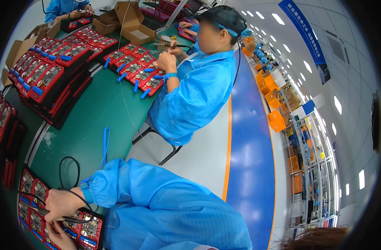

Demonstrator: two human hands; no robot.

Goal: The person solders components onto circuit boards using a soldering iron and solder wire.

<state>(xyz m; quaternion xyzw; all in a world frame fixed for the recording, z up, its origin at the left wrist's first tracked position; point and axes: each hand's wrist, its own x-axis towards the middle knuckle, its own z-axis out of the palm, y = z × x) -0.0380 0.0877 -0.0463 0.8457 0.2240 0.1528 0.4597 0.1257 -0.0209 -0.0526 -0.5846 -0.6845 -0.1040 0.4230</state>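
Observation:
At the lower left, a red tray [99, 233] holds several circuit boards [89, 228] with short blue pieces beside them. Over it my right hand [64, 203] is closed around a dark corded tool that looks like a soldering iron [43, 211]. A black cable [61, 170] loops beside that hand and passes near the wrist. Just below, close to the lower edge, my left hand [59, 236] rests at the boards with its fingers bent together. Whatever those fingers pinch is hidden. A blue band circles my right wrist.
The green table [88, 125] carries stacked red board trays [53, 79] at the left. A blue coiled cord [105, 146] crosses it near my right sleeve. To my right, a seated co-worker [194, 83] handles boards in another tray [134, 66]. Cardboard boxes [134, 33] stand farther back.

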